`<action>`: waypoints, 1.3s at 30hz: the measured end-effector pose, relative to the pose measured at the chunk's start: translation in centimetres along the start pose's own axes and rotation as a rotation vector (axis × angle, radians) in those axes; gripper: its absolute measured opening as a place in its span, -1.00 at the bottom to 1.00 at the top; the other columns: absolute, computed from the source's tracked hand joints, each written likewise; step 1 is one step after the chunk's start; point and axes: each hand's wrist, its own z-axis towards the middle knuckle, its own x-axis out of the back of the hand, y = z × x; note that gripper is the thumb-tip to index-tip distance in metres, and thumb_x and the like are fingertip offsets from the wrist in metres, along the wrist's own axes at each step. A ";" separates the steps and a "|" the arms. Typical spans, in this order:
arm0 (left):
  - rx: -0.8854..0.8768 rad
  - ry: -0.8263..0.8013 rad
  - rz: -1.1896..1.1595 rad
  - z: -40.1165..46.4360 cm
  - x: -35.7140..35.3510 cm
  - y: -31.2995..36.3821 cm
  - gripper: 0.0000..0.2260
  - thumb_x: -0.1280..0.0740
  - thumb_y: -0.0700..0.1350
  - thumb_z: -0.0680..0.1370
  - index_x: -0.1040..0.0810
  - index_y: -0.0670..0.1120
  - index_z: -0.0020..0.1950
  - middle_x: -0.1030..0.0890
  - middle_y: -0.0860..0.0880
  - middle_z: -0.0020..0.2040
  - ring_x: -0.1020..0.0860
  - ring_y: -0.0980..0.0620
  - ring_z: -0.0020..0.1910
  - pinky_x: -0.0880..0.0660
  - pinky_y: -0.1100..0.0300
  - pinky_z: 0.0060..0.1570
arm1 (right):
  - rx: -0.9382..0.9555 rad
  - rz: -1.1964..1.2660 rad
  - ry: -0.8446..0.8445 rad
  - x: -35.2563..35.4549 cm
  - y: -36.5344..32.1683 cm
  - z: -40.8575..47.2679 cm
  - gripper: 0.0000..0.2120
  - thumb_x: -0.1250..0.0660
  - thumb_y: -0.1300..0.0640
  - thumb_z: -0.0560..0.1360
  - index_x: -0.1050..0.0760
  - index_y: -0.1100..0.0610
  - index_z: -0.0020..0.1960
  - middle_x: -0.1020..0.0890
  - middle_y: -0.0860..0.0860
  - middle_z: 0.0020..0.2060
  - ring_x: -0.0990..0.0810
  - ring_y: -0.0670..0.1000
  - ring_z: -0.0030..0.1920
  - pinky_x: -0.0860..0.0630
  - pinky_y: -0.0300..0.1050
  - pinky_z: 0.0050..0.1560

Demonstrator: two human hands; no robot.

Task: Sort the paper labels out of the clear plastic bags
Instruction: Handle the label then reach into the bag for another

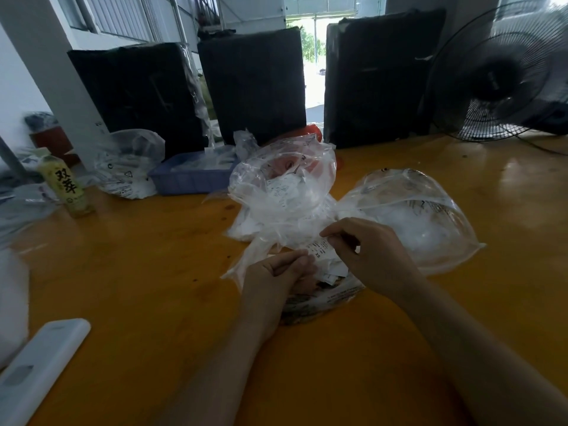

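Observation:
A white paper label (319, 252) printed "XS" is stretched between both hands over the yellow table (153, 272). My left hand (276, 276) pinches its near end, together with a thin clear bag (246, 262). My right hand (368, 256) pinches the label's far end. Under my hands lies a small heap of loose labels (333, 273) on a flat printed bag (319, 301). Behind them stands a crumpled pile of clear plastic bags (282, 186) with labels inside. To the right sits a puffed clear bag (415, 216).
A blue tray (190, 179) holds more bags at the back left, beside another filled clear bag (129, 167). A drink bottle (66, 182) stands at the left. A white remote-shaped object (40, 367) lies near left. Three black bundles (252, 84) and a fan (504, 72) line the back.

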 end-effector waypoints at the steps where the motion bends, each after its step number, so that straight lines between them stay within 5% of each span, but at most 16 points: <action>1: 0.003 -0.004 -0.015 0.0 0.0 0.0 -0.72 -0.53 0.02 0.45 -0.75 0.02 0.14 -0.78 -0.07 0.04 -0.77 -0.09 0.01 -0.71 0.12 -0.01 | -0.010 0.010 0.009 0.0 0.0 0.0 -0.84 -0.37 0.18 0.62 -0.67 0.04 0.15 -0.56 -0.29 -0.12 -0.55 -0.36 -0.12 -0.46 -0.48 -0.07; 9: 0.034 0.023 -0.065 0.0 0.1 0.0 -0.68 -0.52 -0.08 0.51 -0.68 -0.12 0.24 -0.78 -0.14 0.02 -0.77 -0.18 -0.04 -0.71 0.11 -0.08 | -0.067 0.013 -0.070 -0.2 0.0 -0.1 -0.83 -0.35 0.17 0.64 -0.66 0.03 0.18 -0.63 -0.17 -0.09 -0.61 -0.18 -0.12 -0.56 -0.30 -0.06; 13: 0.025 0.024 -0.027 0.0 0.1 0.1 -0.83 -0.54 -0.03 0.47 -0.79 0.06 0.05 -0.78 -0.09 0.02 -0.76 -0.16 -0.01 -0.71 0.03 -0.02 | -0.093 0.048 -0.150 -0.1 0.2 -0.1 -0.81 -0.33 0.14 0.65 -0.65 -0.02 0.20 -0.69 -0.13 0.01 -0.65 -0.12 -0.06 -0.62 -0.14 -0.01; 18: 0.004 0.020 0.048 -0.1 0.1 -0.1 -0.77 -0.53 0.08 0.47 -0.77 0.11 0.11 -0.78 -0.01 -0.11 -0.76 -0.15 -0.17 -0.69 0.16 -0.12 | -0.203 0.143 -0.191 -1.3 0.1 -0.3 -0.77 -0.41 0.03 0.60 -0.54 -0.17 0.23 -0.67 -0.23 -0.14 -0.63 -0.26 -0.13 -0.53 -0.41 -0.17; 21: 0.017 0.076 0.050 0.0 0.1 -0.1 -0.59 -0.54 0.12 0.42 -0.75 0.00 0.22 -0.78 -0.08 -0.01 -0.75 -0.15 -0.06 -0.70 0.03 -0.01 | -0.283 0.190 -0.096 -1.7 -0.1 -0.2 -0.92 -0.46 -0.01 0.56 -0.57 -0.16 0.00 -0.66 -0.25 -0.24 -0.66 -0.27 -0.22 -0.53 -0.43 -0.22; 24: 0.030 0.110 0.036 0.2 -0.1 0.1 -0.65 -0.56 0.18 0.35 -0.79 0.12 0.10 -0.66 0.07 0.31 -0.69 -0.06 0.21 -0.72 -0.01 -0.01 | -0.218 0.165 -0.173 -1.6 -0.5 -0.2 -0.95 -0.37 -0.07 0.60 -0.60 -0.16 -0.03 -0.64 -0.26 -0.26 -0.63 -0.24 -0.21 -0.51 -0.40 -0.22; 28: 0.007 0.118 0.057 0.5 -0.3 0.6 -0.70 -0.54 0.28 0.28 -0.79 0.26 -0.02 -0.67 0.36 0.10 -0.65 0.16 0.25 -0.70 -0.06 0.08 | -0.184 0.200 -0.273 -1.8 -0.8 -0.3 -0.98 -0.37 -0.09 0.61 -0.56 -0.18 0.02 -0.63 -0.32 -0.17 -0.63 -0.24 -0.16 -0.50 -0.39 -0.18; 32: 0.010 0.168 0.088 0.3 -0.7 0.8 -0.63 -0.44 0.31 0.45 -0.76 0.16 0.16 -0.73 0.04 0.24 -0.71 -0.12 0.17 -0.65 -0.20 0.15 | -0.236 0.202 -0.222 -1.3 -0.8 0.6 -0.79 -0.40 0.11 0.61 -0.51 -0.21 -0.04 -0.62 -0.22 -0.20 -0.62 -0.27 -0.16 -0.49 -0.44 -0.18; 35: 0.100 0.169 -0.113 0.4 -0.6 0.9 -0.62 -0.33 0.22 0.59 -0.71 -0.01 0.20 -0.78 -0.02 0.06 -0.76 -0.13 0.00 -0.69 0.00 -0.21 | -0.366 0.323 -0.073 -1.1 -1.1 4.1 -0.85 -0.42 0.16 0.59 -0.58 -0.09 -0.04 -0.68 -0.13 -0.26 -0.65 -0.21 -0.26 -0.53 -0.39 -0.25; 39: 0.132 0.129 -0.156 0.6 -0.8 1.0 -0.64 -0.19 0.05 0.74 -0.63 -0.18 0.23 -0.77 -0.12 0.07 -0.75 -0.08 -0.10 -0.64 0.18 -0.30 | -0.565 0.320 0.095 -1.9 -1.0 12.5 -0.95 -0.42 0.20 0.58 -0.66 0.13 -0.03 -0.71 -0.01 -0.26 -0.67 -0.11 -0.35 -0.61 -0.27 -0.33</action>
